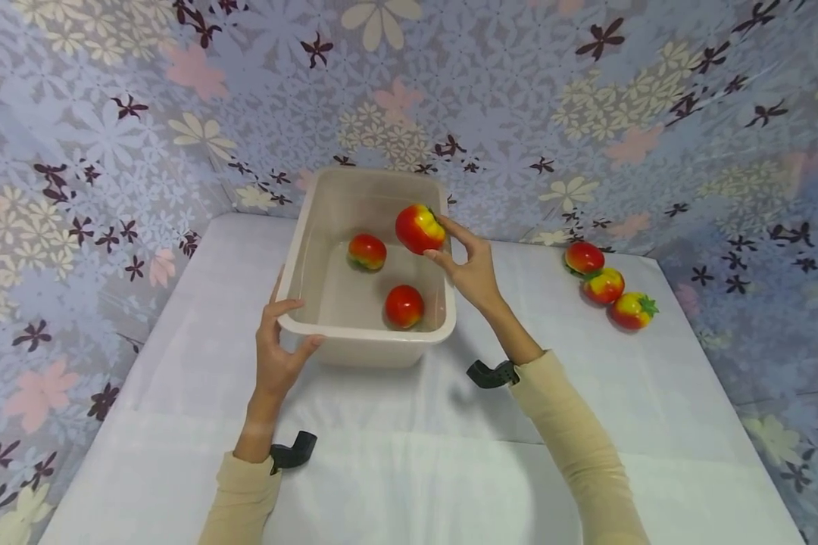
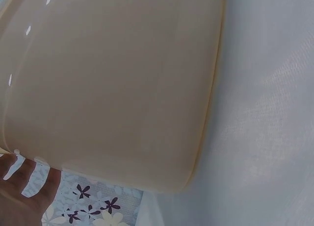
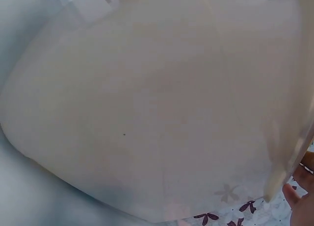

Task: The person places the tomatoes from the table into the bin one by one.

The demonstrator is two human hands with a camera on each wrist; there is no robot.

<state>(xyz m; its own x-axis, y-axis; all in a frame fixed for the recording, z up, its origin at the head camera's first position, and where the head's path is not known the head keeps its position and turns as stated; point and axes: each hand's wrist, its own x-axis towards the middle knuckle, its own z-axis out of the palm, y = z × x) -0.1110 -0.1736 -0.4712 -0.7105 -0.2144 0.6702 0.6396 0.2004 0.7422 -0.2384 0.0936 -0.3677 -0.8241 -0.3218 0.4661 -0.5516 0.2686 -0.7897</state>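
A cream plastic bin (image 1: 361, 348) stands on the table, its outer wall filling most of both wrist views. My left hand (image 1: 279, 362) grips its near left corner, thumb and a finger over the rim. Between the thumb and fingers of my right hand (image 1: 476, 271) is a glossy red-and-yellow fruit (image 1: 419, 229) with a green leafy top, held over the bin's right side. Inside the bin lie a red fruit with a yellow-green end (image 1: 366, 251) and a redder round fruit (image 1: 404, 306). The held fruit is outside both wrist views.
Three more red-and-yellow fruits sit in a row at the table's right: a back one (image 1: 584, 258), a middle one (image 1: 604, 286) and a front one (image 1: 632, 310) with green leaves. White cloth (image 1: 395, 454) covers the table. A floral-patterned sheet (image 1: 491, 91) rises behind and at both sides.
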